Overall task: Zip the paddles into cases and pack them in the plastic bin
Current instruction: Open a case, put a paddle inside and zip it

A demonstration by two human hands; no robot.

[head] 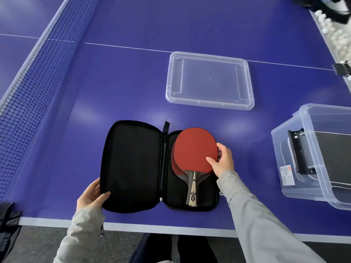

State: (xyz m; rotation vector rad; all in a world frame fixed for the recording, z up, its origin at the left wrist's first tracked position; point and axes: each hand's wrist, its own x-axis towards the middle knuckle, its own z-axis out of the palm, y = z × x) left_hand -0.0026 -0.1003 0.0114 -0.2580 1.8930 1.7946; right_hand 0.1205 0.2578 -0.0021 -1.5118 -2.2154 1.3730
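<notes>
A black zip case (133, 164) lies open like a book near the table's front edge. In its right half rests a red paddle (193, 149) with a wooden handle pointing toward me, on top of a second red paddle whose edge shows at the left. My right hand (221, 160) pinches the top paddle's right rim, thumb on the red face. My left hand (91, 194) grips the lower left edge of the case's open flap. The clear plastic bin (311, 160) stands at the right with a black case inside.
The bin's clear lid (209, 80) lies flat beyond the case. The net (32, 88) runs along the left. White balls (334, 33) fill a trough at the far right. A dark bag (9, 223) hangs at the table's front left corner.
</notes>
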